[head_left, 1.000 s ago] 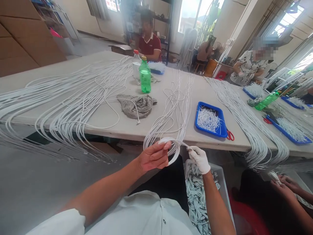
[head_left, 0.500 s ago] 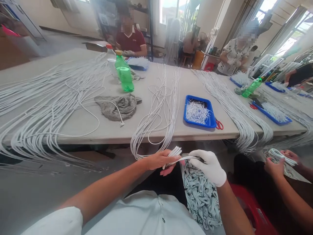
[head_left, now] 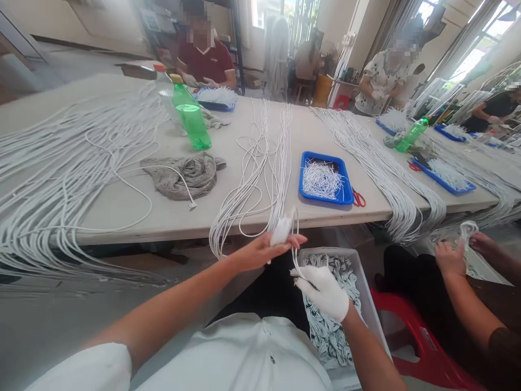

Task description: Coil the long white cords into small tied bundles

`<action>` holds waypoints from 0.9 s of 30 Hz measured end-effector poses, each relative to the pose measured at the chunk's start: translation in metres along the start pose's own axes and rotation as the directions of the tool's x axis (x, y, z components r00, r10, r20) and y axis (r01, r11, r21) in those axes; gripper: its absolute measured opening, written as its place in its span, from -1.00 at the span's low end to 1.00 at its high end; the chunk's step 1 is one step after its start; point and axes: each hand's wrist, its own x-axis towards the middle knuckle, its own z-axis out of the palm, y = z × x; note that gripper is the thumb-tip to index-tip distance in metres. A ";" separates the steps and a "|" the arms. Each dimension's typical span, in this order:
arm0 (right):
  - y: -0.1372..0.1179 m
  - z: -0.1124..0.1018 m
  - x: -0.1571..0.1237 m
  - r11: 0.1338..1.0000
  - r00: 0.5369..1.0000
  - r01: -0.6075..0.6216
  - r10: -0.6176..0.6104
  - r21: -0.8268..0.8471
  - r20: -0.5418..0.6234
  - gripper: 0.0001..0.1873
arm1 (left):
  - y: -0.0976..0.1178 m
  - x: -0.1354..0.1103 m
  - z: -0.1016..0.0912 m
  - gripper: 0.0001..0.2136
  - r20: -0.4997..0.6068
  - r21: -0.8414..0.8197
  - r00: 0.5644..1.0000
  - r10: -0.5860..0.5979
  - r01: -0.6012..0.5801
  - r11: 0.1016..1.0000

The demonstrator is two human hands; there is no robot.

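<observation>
A folded bundle of white cable (head_left: 280, 231) is gripped in my bare left hand (head_left: 266, 251), just in front of the table edge; its fingertips stretch out to the right. My right hand (head_left: 323, 290), in a white glove with dark fingertips, is lower and to the right, its fingers pinched on a loose length of the same cable (head_left: 296, 252). That length loops up past the bundle and is smeared by motion. Beneath my right hand stands a pale plastic bin (head_left: 366, 277) holding many coiled cable bundles (head_left: 331, 339).
Long white cables (head_left: 280, 163) lie across the table (head_left: 183, 222). A blue tray (head_left: 347, 193) of short white pieces sits by red-handled scissors (head_left: 359, 199). Further left are a grey cloth (head_left: 191, 179) and a green bottle (head_left: 191, 119). A co-worker's hands (head_left: 451, 258) hold cable at right.
My right hand has moved down and left, drawing the cable into an upright loop beside the bundle. My left hand has turned the bundle more upright. The view has shifted, showing more of the bin.
</observation>
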 end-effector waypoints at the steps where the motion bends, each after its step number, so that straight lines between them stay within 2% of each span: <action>1: -0.008 -0.013 0.002 0.999 1.000 0.021 -0.022 -0.046 -0.019 -0.75 | -0.006 0.002 0.004 -0.81 0.044 0.119 0.998 -0.044 0.039 0.992; 3: -0.013 -0.044 0.007 0.997 0.991 0.016 -0.026 -0.075 -0.134 -0.79 | -0.016 0.003 0.012 -0.72 0.134 0.199 0.979 -0.152 0.123 0.972; 5: -0.007 -0.067 0.010 0.998 0.960 -0.030 0.015 -0.047 -0.279 -0.81 | -0.022 0.001 0.019 -0.64 0.213 0.111 0.948 -0.237 0.218 0.970; 7: 0.002 -0.072 0.010 0.998 0.943 -0.055 0.048 -0.014 -0.331 -0.80 | -0.023 -0.003 0.023 -0.63 0.242 -0.026 0.935 -0.260 0.274 0.961; 9: 0.006 -0.060 0.008 0.998 0.962 -0.059 0.060 0.011 -0.267 -0.78 | -0.025 -0.004 0.024 -0.65 0.199 -0.122 0.952 -0.232 0.259 0.958; 13: -0.003 -0.028 -0.002 0.997 0.993 -0.071 0.070 -0.005 -0.094 -0.78 | -0.036 -0.004 0.022 -0.70 0.023 -0.279 0.981 -0.194 0.193 0.941; 16: 0.002 -0.021 -0.012 0.993 0.997 -0.069 0.073 -0.097 0.036 -0.82 | -0.041 -0.005 0.019 -0.74 0.032 -0.401 0.969 -0.247 0.239 0.884; 18: 0.019 -0.018 -0.018 0.987 0.992 -0.112 0.118 -0.116 0.050 -0.82 | -0.038 -0.006 0.017 -0.78 0.037 -0.504 0.971 -0.236 0.222 0.834; 22: 0.050 0.006 -0.027 0.938 0.965 -0.254 0.262 -0.235 0.006 -0.69 | -0.019 -0.003 0.009 -0.88 -0.102 -0.668 0.990 -0.098 0.005 0.744; 24: 0.044 0.021 -0.026 0.932 0.968 -0.201 0.236 -0.301 0.084 -0.67 | -0.014 0.000 0.006 -0.89 -0.148 -0.615 0.989 -0.030 -0.068 0.786; 27: 0.008 0.025 -0.018 0.944 0.979 -0.005 0.071 -0.329 0.189 -0.70 | -0.020 0.003 0.006 -0.84 -0.144 -0.314 0.989 0.020 -0.065 0.947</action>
